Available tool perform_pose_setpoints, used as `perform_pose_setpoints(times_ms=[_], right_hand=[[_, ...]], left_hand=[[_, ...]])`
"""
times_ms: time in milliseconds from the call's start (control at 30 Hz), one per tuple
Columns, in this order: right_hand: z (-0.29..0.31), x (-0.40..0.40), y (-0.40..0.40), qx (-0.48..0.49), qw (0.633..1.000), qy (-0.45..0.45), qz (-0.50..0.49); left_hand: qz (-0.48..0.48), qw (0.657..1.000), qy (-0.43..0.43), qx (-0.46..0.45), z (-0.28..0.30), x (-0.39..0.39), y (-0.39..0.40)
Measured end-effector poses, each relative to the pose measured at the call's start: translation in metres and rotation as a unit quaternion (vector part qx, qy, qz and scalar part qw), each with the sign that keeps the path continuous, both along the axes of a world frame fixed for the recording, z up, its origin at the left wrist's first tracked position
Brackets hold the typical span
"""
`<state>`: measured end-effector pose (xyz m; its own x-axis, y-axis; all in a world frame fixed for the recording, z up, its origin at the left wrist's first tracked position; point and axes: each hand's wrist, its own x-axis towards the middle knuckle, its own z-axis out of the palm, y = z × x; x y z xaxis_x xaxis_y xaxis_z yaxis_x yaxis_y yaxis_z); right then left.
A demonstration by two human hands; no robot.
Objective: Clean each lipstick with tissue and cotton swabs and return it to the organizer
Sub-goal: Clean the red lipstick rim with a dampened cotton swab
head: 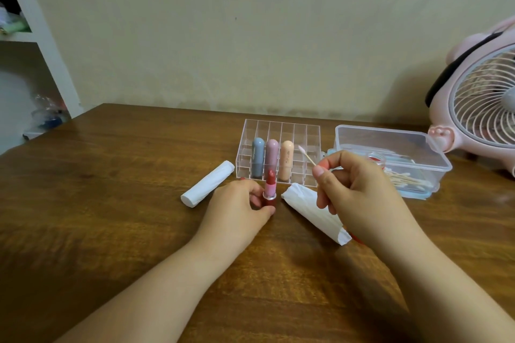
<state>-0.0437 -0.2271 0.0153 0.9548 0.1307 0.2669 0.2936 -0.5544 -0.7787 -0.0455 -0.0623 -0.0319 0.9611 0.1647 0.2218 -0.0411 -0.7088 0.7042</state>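
From the head cam: our left hand (239,203) grips the open lipstick (269,188) upright on the table (111,203), bullet pointing up, just in front of the organizer (278,131). Our right hand (359,195) pinches a cotton swab (306,156), tip angled up-left.

A brown wooden table (117,203) filled the lower half of the frame, set against a plain cream wall (250,30). At the right edge stood a pink desk fan (479,108) with a round wire grille, resting on the table. In the upper left stood a white shelving unit (41,44), its shelves holding blurred items too indistinct to identify.
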Motion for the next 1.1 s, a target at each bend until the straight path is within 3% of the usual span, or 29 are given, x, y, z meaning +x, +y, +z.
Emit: perform_pose_setpoints(times_ms=[233,400,600,767,900,1000,1100], right_hand=[[-0.001,0.000,0.001,-0.006,1.000,0.004,-0.002],[0.001,0.000,0.000,-0.006,1.000,-0.002,-0.002],[0.001,-0.001,0.001,-0.001,1.000,-0.002,0.004],[0.000,-0.001,0.001,0.003,1.000,-0.002,0.004],[0.000,-0.001,0.001,-0.008,1.000,-0.007,0.010],[-0.002,0.000,-0.001,-0.020,0.999,-0.028,0.022],[-0.001,-0.002,-0.002,-0.016,0.998,-0.055,0.040]], left_hand=[[0.017,1.000,0.026,0.004,0.009,-0.003,0.006],[0.071,0.994,-0.072,0.051,0.022,-0.010,0.024],[-0.018,0.991,-0.050,0.121,0.012,-0.003,0.022],[-0.010,0.989,-0.048,0.139,0.006,0.003,0.019],[0.030,0.993,-0.084,0.071,0.009,0.002,0.024],[0.025,0.989,-0.096,-0.112,0.017,0.000,0.029],[-0.009,0.951,-0.081,-0.297,0.026,-0.005,0.030]])
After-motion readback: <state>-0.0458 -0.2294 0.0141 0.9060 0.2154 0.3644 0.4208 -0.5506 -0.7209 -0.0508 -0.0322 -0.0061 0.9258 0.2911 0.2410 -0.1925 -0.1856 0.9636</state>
